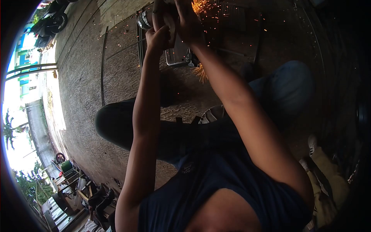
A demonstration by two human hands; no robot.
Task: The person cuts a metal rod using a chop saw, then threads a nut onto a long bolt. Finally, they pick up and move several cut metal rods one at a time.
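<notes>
My left hand (157, 38) is closed around the loop handle of a cut-off saw (170, 24) at the top of the head view. A silvery round motor part (144, 19) sticks out to the left of it. My right hand (188, 25) lies against the saw's other side, in shadow; its fingers are dark and partly cut off by the top edge. Beneath the saw is a metal base (176, 61) with a pale rim. Orange sparks (201, 6) fly beside my right hand, and more sparks (200, 72) spray below the base. The workpiece is hidden.
Thin metal bars (103, 69) lie on the rough concrete floor (85, 73). My bent knee (114, 120) is at left. Another person's legs (326, 174) stand at lower right. A motorcycle (52, 23) is at upper left, and assorted gear (67, 185) lies lower left.
</notes>
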